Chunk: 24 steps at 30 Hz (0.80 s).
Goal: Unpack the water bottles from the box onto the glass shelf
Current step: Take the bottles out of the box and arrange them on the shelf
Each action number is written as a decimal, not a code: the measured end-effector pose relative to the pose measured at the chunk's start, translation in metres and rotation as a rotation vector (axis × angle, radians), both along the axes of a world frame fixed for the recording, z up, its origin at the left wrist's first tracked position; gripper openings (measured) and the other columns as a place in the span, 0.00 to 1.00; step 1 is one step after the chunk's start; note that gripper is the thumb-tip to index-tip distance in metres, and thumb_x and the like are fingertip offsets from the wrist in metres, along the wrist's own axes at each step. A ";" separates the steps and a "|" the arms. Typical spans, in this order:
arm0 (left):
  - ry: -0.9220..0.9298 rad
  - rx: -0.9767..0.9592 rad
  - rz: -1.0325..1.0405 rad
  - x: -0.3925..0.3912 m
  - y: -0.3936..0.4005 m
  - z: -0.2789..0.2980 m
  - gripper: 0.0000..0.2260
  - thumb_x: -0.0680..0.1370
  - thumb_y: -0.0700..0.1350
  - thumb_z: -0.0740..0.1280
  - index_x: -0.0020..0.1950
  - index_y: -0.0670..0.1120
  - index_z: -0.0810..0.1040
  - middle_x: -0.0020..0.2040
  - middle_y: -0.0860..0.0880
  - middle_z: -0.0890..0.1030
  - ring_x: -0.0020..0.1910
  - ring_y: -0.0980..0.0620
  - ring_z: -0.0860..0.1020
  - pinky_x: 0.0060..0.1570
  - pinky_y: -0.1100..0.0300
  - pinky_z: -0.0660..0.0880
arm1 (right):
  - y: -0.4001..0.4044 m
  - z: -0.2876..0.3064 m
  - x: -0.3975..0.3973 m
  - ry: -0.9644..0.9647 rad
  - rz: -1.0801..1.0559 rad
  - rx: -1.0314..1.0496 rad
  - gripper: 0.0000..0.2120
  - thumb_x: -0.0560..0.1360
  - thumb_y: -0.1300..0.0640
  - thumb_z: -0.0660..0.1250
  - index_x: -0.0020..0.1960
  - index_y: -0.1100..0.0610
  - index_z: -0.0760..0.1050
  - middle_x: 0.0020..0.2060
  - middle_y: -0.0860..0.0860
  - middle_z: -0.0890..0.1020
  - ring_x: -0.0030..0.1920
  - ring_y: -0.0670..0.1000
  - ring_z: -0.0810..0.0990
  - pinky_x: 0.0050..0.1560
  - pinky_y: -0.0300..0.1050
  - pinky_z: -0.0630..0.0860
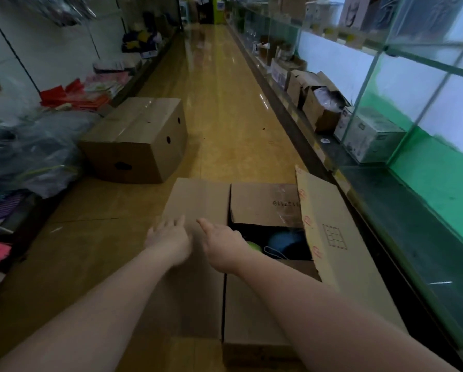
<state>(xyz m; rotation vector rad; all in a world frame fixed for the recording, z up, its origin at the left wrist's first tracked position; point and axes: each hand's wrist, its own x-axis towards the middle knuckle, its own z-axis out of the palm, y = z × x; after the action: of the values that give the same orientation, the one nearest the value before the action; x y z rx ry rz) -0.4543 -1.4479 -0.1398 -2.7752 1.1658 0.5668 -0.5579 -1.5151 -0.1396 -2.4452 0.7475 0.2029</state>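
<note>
Both hands are working empty: the left hand (168, 237) is lying flat-fingered on the left flap (198, 210) of the cardboard box (251, 304), and the right hand (222, 244) is reaching, fingers extended, over its opening. Fold that flap fully outward (bottles (285, 241) are sitting inside, partly hidden) before lifting toward the glass shelf (413, 210) right of the box.

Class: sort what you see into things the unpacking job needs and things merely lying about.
Job: open box; blue and green items inside it; glass shelf; left hand; right hand.
Lying about: closed carton; plastic bags; red packets.
</note>
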 end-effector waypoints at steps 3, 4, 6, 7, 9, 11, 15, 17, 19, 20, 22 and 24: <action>0.162 -0.115 0.024 0.001 0.001 -0.019 0.27 0.82 0.52 0.52 0.78 0.49 0.45 0.76 0.43 0.59 0.74 0.43 0.61 0.70 0.51 0.61 | 0.005 -0.006 0.006 -0.009 -0.067 0.003 0.30 0.80 0.59 0.53 0.78 0.49 0.43 0.74 0.55 0.60 0.71 0.59 0.63 0.68 0.57 0.59; 0.204 -0.140 0.038 0.002 0.000 -0.023 0.28 0.82 0.52 0.53 0.78 0.48 0.44 0.76 0.43 0.59 0.73 0.42 0.61 0.70 0.52 0.61 | 0.006 -0.007 0.009 -0.014 -0.084 0.014 0.31 0.80 0.60 0.54 0.78 0.49 0.42 0.74 0.55 0.60 0.71 0.60 0.65 0.68 0.57 0.60; 0.252 -0.141 0.041 0.004 -0.001 -0.029 0.28 0.83 0.51 0.52 0.78 0.46 0.43 0.76 0.41 0.60 0.73 0.42 0.62 0.68 0.55 0.61 | 0.006 -0.009 0.011 -0.003 -0.104 0.043 0.33 0.80 0.61 0.54 0.77 0.49 0.41 0.73 0.56 0.62 0.68 0.60 0.68 0.68 0.58 0.64; 0.259 -0.129 0.031 0.005 0.000 -0.032 0.28 0.83 0.50 0.52 0.78 0.45 0.44 0.75 0.40 0.61 0.73 0.42 0.63 0.67 0.56 0.61 | 0.005 -0.010 0.011 0.014 -0.107 0.053 0.33 0.80 0.61 0.54 0.77 0.49 0.41 0.72 0.57 0.64 0.67 0.60 0.69 0.67 0.59 0.65; 0.269 -0.104 0.020 0.007 0.001 -0.040 0.28 0.82 0.49 0.54 0.78 0.44 0.45 0.75 0.40 0.61 0.72 0.41 0.64 0.67 0.56 0.62 | 0.003 -0.013 0.010 0.070 -0.103 0.058 0.32 0.80 0.61 0.54 0.78 0.50 0.42 0.70 0.59 0.66 0.66 0.60 0.71 0.67 0.59 0.66; 0.275 -0.080 0.021 0.006 0.001 -0.047 0.28 0.82 0.50 0.55 0.78 0.45 0.47 0.75 0.41 0.61 0.73 0.42 0.63 0.68 0.55 0.61 | 0.003 -0.013 0.008 0.114 -0.097 0.051 0.30 0.80 0.61 0.55 0.78 0.52 0.46 0.71 0.58 0.66 0.68 0.60 0.69 0.68 0.59 0.65; 0.162 -0.185 -0.068 -0.017 -0.017 -0.034 0.27 0.80 0.46 0.58 0.77 0.46 0.53 0.75 0.44 0.60 0.73 0.42 0.61 0.71 0.51 0.60 | -0.004 -0.003 -0.003 0.153 -0.054 -0.178 0.22 0.80 0.58 0.56 0.73 0.56 0.60 0.67 0.57 0.70 0.67 0.59 0.68 0.65 0.56 0.63; 0.107 -0.302 -0.167 -0.040 -0.035 -0.021 0.25 0.79 0.43 0.58 0.76 0.46 0.56 0.74 0.44 0.61 0.72 0.43 0.62 0.69 0.53 0.59 | -0.020 0.006 -0.018 0.208 -0.054 -0.383 0.19 0.79 0.58 0.56 0.70 0.57 0.64 0.66 0.56 0.71 0.67 0.58 0.67 0.65 0.56 0.63; 0.129 -0.374 -0.241 -0.066 -0.055 -0.011 0.25 0.79 0.43 0.58 0.76 0.45 0.56 0.74 0.44 0.62 0.72 0.43 0.62 0.69 0.53 0.60 | -0.039 0.013 -0.039 0.311 -0.085 -0.505 0.19 0.80 0.58 0.57 0.70 0.57 0.65 0.67 0.56 0.70 0.69 0.59 0.63 0.68 0.59 0.59; 0.157 -0.390 -0.273 -0.079 -0.064 -0.010 0.26 0.79 0.44 0.59 0.76 0.45 0.55 0.74 0.44 0.62 0.72 0.43 0.62 0.70 0.53 0.60 | -0.048 0.015 -0.050 0.350 -0.103 -0.533 0.19 0.80 0.57 0.57 0.70 0.57 0.65 0.68 0.56 0.69 0.71 0.59 0.61 0.69 0.61 0.57; 0.196 -0.368 -0.331 -0.104 -0.081 -0.012 0.31 0.78 0.48 0.63 0.76 0.44 0.54 0.73 0.44 0.64 0.71 0.44 0.64 0.69 0.52 0.62 | -0.063 0.017 -0.073 0.394 -0.116 -0.556 0.20 0.79 0.56 0.58 0.70 0.56 0.65 0.68 0.56 0.68 0.71 0.59 0.59 0.70 0.62 0.56; 0.268 -0.329 -0.320 -0.125 -0.093 -0.018 0.32 0.77 0.50 0.65 0.76 0.45 0.54 0.71 0.44 0.66 0.69 0.44 0.66 0.67 0.51 0.65 | -0.075 0.017 -0.093 0.444 -0.098 -0.534 0.21 0.78 0.55 0.61 0.70 0.55 0.66 0.68 0.56 0.68 0.71 0.58 0.59 0.69 0.62 0.58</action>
<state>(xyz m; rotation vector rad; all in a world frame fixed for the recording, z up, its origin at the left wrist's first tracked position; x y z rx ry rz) -0.5794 -1.5406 -0.1575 -2.7298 1.8719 0.7907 -0.6512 -1.5897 -0.1227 -2.8906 1.2417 0.5860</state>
